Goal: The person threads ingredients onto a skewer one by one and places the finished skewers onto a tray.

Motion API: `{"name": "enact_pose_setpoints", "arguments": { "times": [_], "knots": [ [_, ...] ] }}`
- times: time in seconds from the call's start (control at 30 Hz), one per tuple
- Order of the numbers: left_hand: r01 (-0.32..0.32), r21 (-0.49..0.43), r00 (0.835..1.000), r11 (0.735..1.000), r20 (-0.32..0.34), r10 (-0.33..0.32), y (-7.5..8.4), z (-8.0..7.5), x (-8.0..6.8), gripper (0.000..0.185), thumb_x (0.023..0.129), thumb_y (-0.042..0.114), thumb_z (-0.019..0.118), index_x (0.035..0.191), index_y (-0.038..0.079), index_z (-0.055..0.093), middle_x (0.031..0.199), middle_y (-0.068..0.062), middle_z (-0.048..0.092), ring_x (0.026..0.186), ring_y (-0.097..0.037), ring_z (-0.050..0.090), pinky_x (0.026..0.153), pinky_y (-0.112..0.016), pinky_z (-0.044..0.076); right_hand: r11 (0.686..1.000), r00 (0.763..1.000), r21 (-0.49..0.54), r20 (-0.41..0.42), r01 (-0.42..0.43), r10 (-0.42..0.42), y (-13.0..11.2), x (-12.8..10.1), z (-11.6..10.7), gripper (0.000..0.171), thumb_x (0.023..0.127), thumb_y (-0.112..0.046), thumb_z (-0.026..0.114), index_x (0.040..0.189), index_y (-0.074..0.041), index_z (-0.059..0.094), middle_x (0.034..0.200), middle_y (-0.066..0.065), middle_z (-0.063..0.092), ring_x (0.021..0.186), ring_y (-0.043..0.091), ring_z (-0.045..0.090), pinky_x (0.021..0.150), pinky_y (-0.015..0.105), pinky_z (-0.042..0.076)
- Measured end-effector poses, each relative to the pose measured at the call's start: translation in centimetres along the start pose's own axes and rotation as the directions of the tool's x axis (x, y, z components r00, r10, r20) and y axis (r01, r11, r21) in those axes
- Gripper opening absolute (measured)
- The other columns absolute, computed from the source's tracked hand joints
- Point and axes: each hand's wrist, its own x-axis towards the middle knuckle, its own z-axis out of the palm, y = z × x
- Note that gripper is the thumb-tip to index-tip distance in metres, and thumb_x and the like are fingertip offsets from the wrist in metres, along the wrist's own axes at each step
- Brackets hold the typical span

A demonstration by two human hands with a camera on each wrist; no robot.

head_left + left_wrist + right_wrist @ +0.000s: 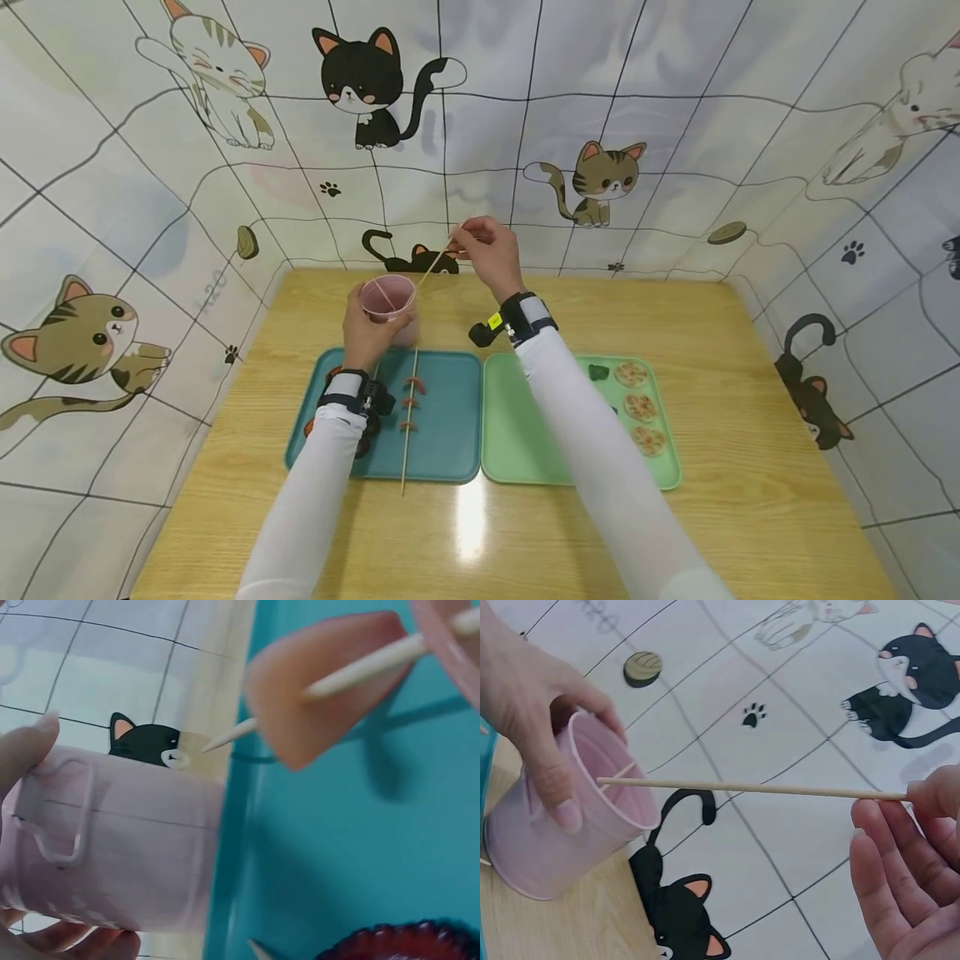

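My left hand (366, 333) grips a pink cup (407, 332), fingers wrapped around its side, at the table's back edge. A handle-like loop on the cup shows in the left wrist view. Another thin wooden stick (621, 775) leans inside the cup. My right hand (491, 254) pinches one end of a wooden skewer (757, 789) between thumb and fingers; its other end is at the cup's mouth. Below the cup, a skewer with several pinkish-orange slices (410, 402) lies across the blue tray (450, 425).
Dark red pieces (363, 447) lie on the blue tray, partly hidden by my left wrist. To the right, a light green tray (517, 425) holds several round pale slices (640, 407) and a dark green piece (598, 372). A cat-patterned wall covering (480, 125) stands behind the table.
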Motion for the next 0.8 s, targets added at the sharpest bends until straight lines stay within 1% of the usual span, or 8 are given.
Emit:
{"name": "enact_pose_setpoints", "arguments": {
  "times": [0.1, 0.17, 0.3, 0.4, 0.53, 0.63, 0.77, 0.8],
  "knots": [
    [0.009, 0.023, 0.999, 1.000, 0.045, -0.010, 0.6, -0.5, -0.4, 0.118, 0.076, 0.034, 0.092, 0.164, 0.011, 0.017, 0.160, -0.021, 0.035, 0.146, -0.034, 0.041, 0.115, -0.051, 0.042, 0.999, 1.000, 0.033, -0.017, 0.001, 0.000, -0.5, -0.5, -1.0, 0.014, 0.098, -0.019, 0.071, 0.106, -0.007, 0.067, 0.105, 0.013, 0.076, 0.091, 0.022, 0.076, 0.083, 0.033, 0.062],
    [-0.001, 0.044, 0.998, 0.999, 0.058, -0.002, 1.1, -0.9, -0.7, 0.121, 0.076, 0.035, 0.092, 0.165, 0.013, 0.013, 0.163, -0.021, 0.030, 0.150, -0.035, 0.036, 0.118, -0.054, 0.037, 0.998, 1.000, 0.055, -0.027, 0.007, -0.005, -0.9, -0.9, -1.8, 0.014, 0.098, -0.019, 0.071, 0.106, -0.007, 0.067, 0.105, 0.013, 0.076, 0.090, 0.018, 0.075, 0.083, 0.033, 0.062],
    [-0.042, 0.050, 0.998, 0.998, 0.057, 0.039, 2.4, -1.4, -2.0, 0.119, 0.075, 0.032, 0.092, 0.165, 0.013, 0.015, 0.164, -0.022, 0.028, 0.153, -0.036, 0.030, 0.120, -0.060, 0.031, 0.998, 0.998, 0.057, -0.053, 0.028, -0.025, -1.6, -2.3, -3.4, 0.015, 0.099, -0.021, 0.071, 0.106, -0.008, 0.067, 0.102, 0.010, 0.076, 0.088, 0.015, 0.075, 0.082, 0.032, 0.062],
    [-0.062, 0.049, 0.997, 0.997, 0.051, 0.060, 3.3, -1.6, -3.6, 0.116, 0.075, 0.028, 0.092, 0.164, 0.015, 0.019, 0.164, -0.020, 0.027, 0.152, -0.036, 0.028, 0.118, -0.063, 0.031, 0.998, 0.997, 0.053, -0.070, 0.038, -0.034, -1.8, -3.5, -4.5, 0.016, 0.098, -0.022, 0.071, 0.105, -0.008, 0.068, 0.101, 0.009, 0.076, 0.088, 0.016, 0.076, 0.082, 0.032, 0.062],
    [-0.120, 0.064, 0.993, 0.991, 0.029, 0.118, 4.2, -1.8, -5.8, 0.112, 0.075, 0.027, 0.092, 0.163, 0.017, 0.024, 0.163, -0.017, 0.028, 0.151, -0.035, 0.027, 0.116, -0.067, 0.030, 0.997, 0.996, 0.068, -0.081, 0.034, -0.029, -1.7, -5.4, -5.5, 0.017, 0.097, -0.022, 0.072, 0.104, -0.007, 0.067, 0.101, 0.009, 0.076, 0.089, 0.017, 0.075, 0.083, 0.031, 0.062],
    [-0.189, 0.021, 0.981, 0.982, 0.035, 0.189, 5.1, -1.8, -7.5, 0.106, 0.076, 0.024, 0.091, 0.162, 0.017, 0.029, 0.161, -0.017, 0.034, 0.149, -0.037, 0.031, 0.116, -0.066, 0.030, 0.995, 0.997, 0.095, -0.082, 0.019, -0.011, -1.6, -7.2, -6.2, 0.017, 0.097, -0.021, 0.073, 0.103, -0.006, 0.067, 0.101, 0.009, 0.076, 0.089, 0.017, 0.075, 0.083, 0.031, 0.062],
    [-0.252, -0.083, 0.959, 0.964, 0.111, 0.261, 7.1, -1.1, -10.0, 0.091, 0.081, 0.019, 0.089, 0.157, 0.017, 0.039, 0.156, -0.014, 0.044, 0.144, -0.037, 0.042, 0.116, -0.061, 0.035, 0.992, 0.996, 0.130, -0.087, 0.007, 0.004, -1.2, -10.0, -7.0, 0.017, 0.097, -0.018, 0.073, 0.102, -0.004, 0.065, 0.100, 0.010, 0.075, 0.088, 0.018, 0.075, 0.082, 0.033, 0.062],
    [-0.261, -0.096, 0.953, 0.961, 0.136, 0.272, 7.6, -0.7, -10.6, 0.087, 0.082, 0.019, 0.088, 0.156, 0.018, 0.041, 0.155, -0.012, 0.046, 0.144, -0.036, 0.044, 0.111, -0.059, 0.042, 0.991, 0.996, 0.134, -0.091, 0.007, 0.006, -1.1, -10.7, -7.2, 0.017, 0.096, -0.018, 0.073, 0.102, -0.004, 0.065, 0.099, 0.009, 0.075, 0.089, 0.018, 0.075, 0.083, 0.033, 0.062]
  ]
}}
